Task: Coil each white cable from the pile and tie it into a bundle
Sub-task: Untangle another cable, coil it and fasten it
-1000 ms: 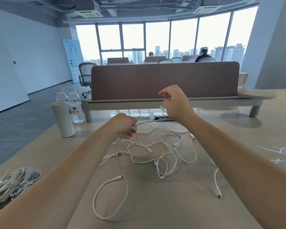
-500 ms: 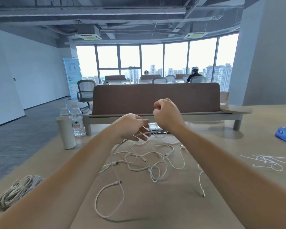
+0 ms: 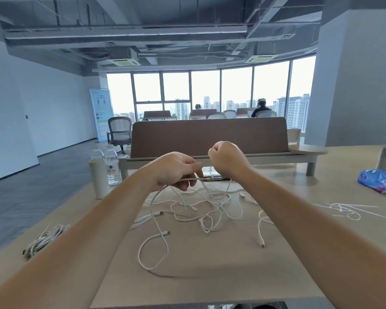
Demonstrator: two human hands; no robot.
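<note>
Head view, thin white cable (image 3: 151, 205) pinched by left hand (image 3: 176, 169), fisted in right hand (image 3: 226, 158), looping onto table (image 3: 210, 275)

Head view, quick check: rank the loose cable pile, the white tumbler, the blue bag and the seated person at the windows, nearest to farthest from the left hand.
1. Cable pile: just below the left hand, which grips one white cable.
2. White tumbler: to its left.
3. Blue bag: far right.
4. Seated person: across the room, at the back.
</note>
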